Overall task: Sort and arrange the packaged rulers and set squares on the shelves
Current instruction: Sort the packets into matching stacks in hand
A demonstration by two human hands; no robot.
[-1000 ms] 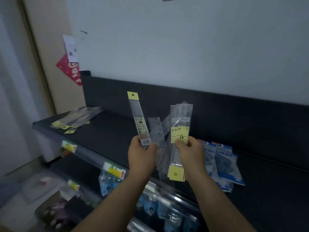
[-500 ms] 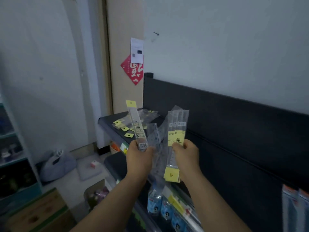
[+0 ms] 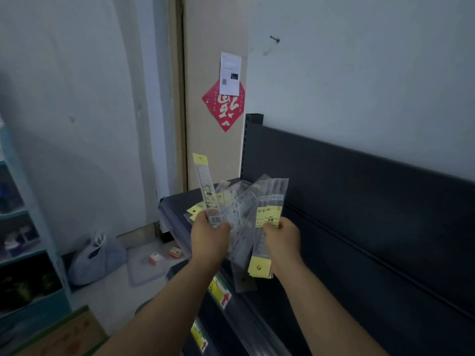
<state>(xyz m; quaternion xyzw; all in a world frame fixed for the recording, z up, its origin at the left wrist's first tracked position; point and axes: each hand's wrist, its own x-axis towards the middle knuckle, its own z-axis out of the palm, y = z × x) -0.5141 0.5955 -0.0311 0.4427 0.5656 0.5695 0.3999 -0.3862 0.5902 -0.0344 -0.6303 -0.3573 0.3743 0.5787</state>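
Room: A grey wall is standing behind a long black shelf (image 3: 334, 253), and a red paper (image 3: 223, 109) is hanging by the door frame.
Floor: A tied bag (image 3: 95, 258) is sitting down on the left.
Left hand: The left hand (image 3: 209, 232) is pinching one ruler (image 3: 205, 186) at its bottom end, right by the bar code. The ruler is pointing up with its yellow tab on top.
Right hand: The right hand (image 3: 282, 236) is gripping a bunch (image 3: 271, 201) of ruler packs around the middle. Their yellow tabs are hanging below the fist.
In between: More clear packs (image 3: 239, 209) are fanning out between the hands. I cannot tell which hand is holding them.
Where the rulers are: All of these are being held up in the air over the shelf. A small pile (image 3: 195, 209) is lying on the far end of the shelf, behind the hands.
Set squares: None are showing here.
How they are likely handling: The packs are looking light and thin. Each ruler is probably stiff inside, but the plastic sleeve is looking smooth, so a bunch may be sliding apart easily.
Best hold: Pinching flat sides near one end is probably working for one pack. A bunch is needing a firm squeeze round the middle.
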